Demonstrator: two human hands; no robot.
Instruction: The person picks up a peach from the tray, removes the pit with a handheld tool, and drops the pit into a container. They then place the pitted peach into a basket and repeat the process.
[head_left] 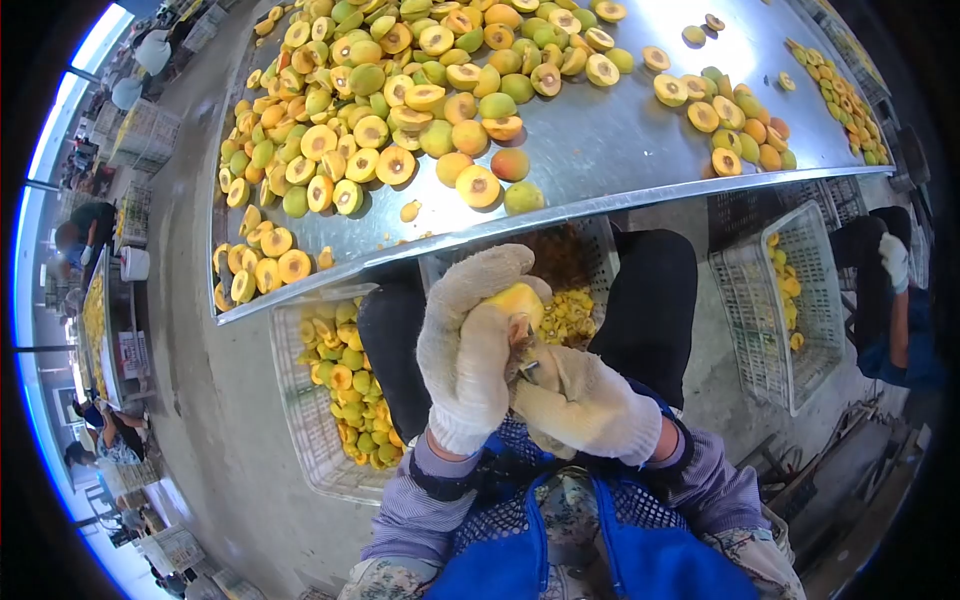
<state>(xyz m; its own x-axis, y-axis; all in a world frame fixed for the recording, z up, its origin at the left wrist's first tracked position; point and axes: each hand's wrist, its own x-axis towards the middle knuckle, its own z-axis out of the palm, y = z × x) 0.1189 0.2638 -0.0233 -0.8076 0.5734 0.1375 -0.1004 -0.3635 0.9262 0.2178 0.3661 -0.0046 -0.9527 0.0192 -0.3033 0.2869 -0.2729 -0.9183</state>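
My left hand (pixel 465 345), in a whitish knitted glove, is wrapped round a yellow peach piece (pixel 518 302) above my lap. Close against it, my right hand (pixel 595 400) in a stained glove is closed round a small tool with a metal tip (pixel 530 370). The tip points toward the fruit; the rest of the tool is hidden by my fingers. Just beyond my hands, a metal table (pixel 600 150) bears a large heap of halved peaches (pixel 397 165), green and yellow-orange outside.
A crate of peach halves (pixel 290 400) stands at my left. Between my knees, another crate (pixel 606 250) holds yellow pieces. At right are a white crate (pixel 770 340) and a co-worker's gloved hand (pixel 893 262). The table's metal edge (pixel 440 240) runs before me. People work at far left.
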